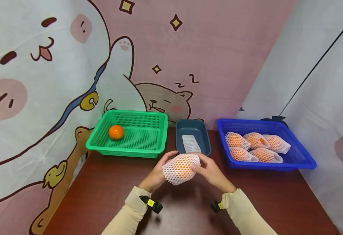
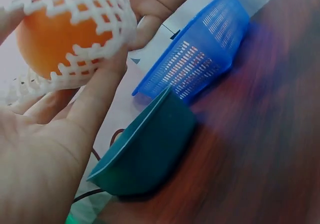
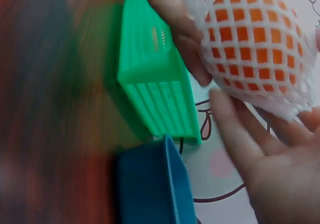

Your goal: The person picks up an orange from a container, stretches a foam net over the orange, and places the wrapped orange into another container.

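Both hands hold an orange (image 1: 181, 169) in a white foam net sleeve, raised above the table in front of the small dark container. My left hand (image 1: 156, 174) grips it from the left, fingers behind. My right hand (image 1: 214, 173) grips it from the right, with the thumb on the near side of the net. In the left wrist view, bare orange peel (image 2: 55, 43) shows through an opening of the sleeve. The right wrist view has the net (image 3: 255, 38) stretched round the fruit, its gathered end beside the right fingers.
At the back left, a green basket (image 1: 127, 152) holds one bare orange (image 1: 116, 132). A flat foam net sleeve (image 1: 191, 143) lies in the dark blue-grey container (image 1: 208, 143) behind the hands. On the right, a blue basket (image 1: 301, 156) holds several netted oranges (image 1: 267, 155).
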`<state>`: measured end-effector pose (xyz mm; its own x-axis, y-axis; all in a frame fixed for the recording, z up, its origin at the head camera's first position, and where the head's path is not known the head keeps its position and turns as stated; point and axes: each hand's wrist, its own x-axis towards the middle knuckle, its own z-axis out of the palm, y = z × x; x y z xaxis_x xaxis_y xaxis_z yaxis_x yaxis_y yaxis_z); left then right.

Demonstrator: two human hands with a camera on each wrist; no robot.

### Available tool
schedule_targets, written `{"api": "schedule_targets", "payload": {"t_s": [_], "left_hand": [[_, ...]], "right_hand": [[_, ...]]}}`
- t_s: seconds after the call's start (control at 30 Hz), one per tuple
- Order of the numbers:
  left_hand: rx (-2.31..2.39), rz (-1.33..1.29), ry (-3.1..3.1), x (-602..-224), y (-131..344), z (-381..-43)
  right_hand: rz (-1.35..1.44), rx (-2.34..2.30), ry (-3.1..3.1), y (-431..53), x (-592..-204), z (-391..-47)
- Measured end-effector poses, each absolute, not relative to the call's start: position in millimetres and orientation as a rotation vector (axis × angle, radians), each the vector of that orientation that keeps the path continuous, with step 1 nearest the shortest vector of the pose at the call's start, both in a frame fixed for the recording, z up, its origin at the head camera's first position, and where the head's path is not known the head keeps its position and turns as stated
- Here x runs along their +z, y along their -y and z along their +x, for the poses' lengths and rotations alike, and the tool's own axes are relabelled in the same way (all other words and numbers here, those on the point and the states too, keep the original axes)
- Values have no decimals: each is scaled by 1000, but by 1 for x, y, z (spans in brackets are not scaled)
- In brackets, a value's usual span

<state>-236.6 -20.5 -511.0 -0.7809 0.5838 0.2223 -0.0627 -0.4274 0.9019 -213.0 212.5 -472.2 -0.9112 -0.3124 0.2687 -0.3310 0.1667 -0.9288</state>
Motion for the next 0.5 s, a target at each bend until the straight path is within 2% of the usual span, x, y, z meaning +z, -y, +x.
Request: {"api": "schedule_targets", "payload": {"t_s": [0.27,0.5], "left_hand": [[2501,387,-1246,-515,7,-225],[2563,253,-1468,-507,-4,-217]], "right_hand": [[314,1824,2155,-195,-465,-200],[229,1933,2136,-194,-474,-201]]}}
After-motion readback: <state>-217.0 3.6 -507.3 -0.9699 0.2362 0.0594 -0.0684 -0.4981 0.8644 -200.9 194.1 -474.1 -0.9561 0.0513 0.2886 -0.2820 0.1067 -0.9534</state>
